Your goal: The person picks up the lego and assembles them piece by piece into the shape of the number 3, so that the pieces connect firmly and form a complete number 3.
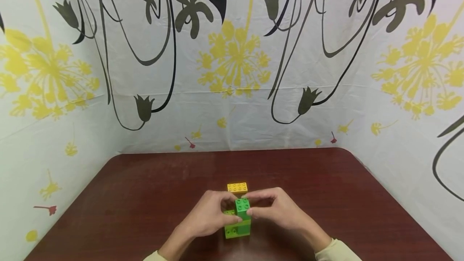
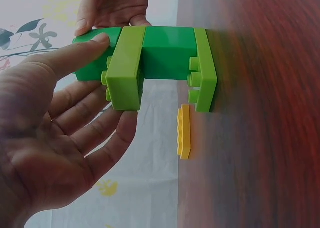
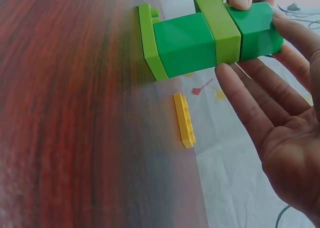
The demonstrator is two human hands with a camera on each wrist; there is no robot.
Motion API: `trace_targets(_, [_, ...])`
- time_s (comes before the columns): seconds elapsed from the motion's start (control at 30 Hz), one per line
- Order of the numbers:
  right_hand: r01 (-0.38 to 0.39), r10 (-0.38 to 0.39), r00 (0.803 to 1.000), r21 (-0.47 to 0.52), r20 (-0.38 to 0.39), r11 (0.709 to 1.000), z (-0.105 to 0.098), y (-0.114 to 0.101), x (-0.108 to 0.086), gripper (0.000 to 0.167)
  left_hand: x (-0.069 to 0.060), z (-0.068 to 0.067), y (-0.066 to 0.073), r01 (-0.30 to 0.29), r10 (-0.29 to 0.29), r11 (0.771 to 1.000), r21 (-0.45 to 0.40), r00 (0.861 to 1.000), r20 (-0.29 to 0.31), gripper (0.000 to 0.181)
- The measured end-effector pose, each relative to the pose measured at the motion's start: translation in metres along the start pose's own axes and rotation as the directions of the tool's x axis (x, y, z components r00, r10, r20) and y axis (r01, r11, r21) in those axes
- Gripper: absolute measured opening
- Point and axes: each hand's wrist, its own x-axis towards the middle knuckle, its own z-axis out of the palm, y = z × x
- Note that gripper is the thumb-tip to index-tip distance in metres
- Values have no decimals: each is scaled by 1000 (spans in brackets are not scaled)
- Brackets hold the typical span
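Toy building bricks stand in a stack on the table in front of me. At its bottom lies a thin lime-green brick [image 2: 208,73], with a dark green brick [image 2: 170,58] on it. Above that sits a thicker lime-green brick [image 2: 125,83] that juts out to the left. A dark green brick [image 1: 242,204] with studs tops the stack. My left hand [image 1: 206,214] holds this top brick from the left, its thumb against the near side. From the right, my right hand [image 1: 280,209] pinches the same brick between thumb and fingers.
Just behind the stack, a flat yellow brick [image 1: 237,187] lies studs up on the dark red-brown table [image 1: 163,184]. A white cloth [image 1: 232,124] with printed flowers hangs around the table's back and sides.
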Motion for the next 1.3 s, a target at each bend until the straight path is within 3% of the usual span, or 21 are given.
trace_targets(0.27, [-15,15,1000,3,-4,1000,-1,2,0,33,3,0,-1,0,-1,999,44,1000,23,25])
trace_targets(0.6, [-3,3,1000,12,-23,1000,-3,5,-3,35,4,2,1,40,-40,999,17,999,21,27])
trace_targets(0.9, [-17,16,999,-33,-35,999,0,5,-1,32,2,-17,-10,94,-81,991,-90,987,140,36])
trace_targets(0.97, [-24,22,999,-43,-41,999,0,5,-1,32,2,-21,-14,94,-81,991,-97,988,132,34])
trace_targets(1.1, [-30,28,998,-41,-50,999,0,5,-2,33,8,-25,-23,91,-88,995,-49,995,54,31])
trace_targets(1.2, [-36,34,998,-39,-52,999,-1,4,-2,34,15,-26,-27,117,-117,993,8,993,-9,33])
trace_targets(1.3, [-35,32,998,-44,-55,998,-1,4,-2,34,23,-26,-33,144,-143,989,37,989,-31,35])
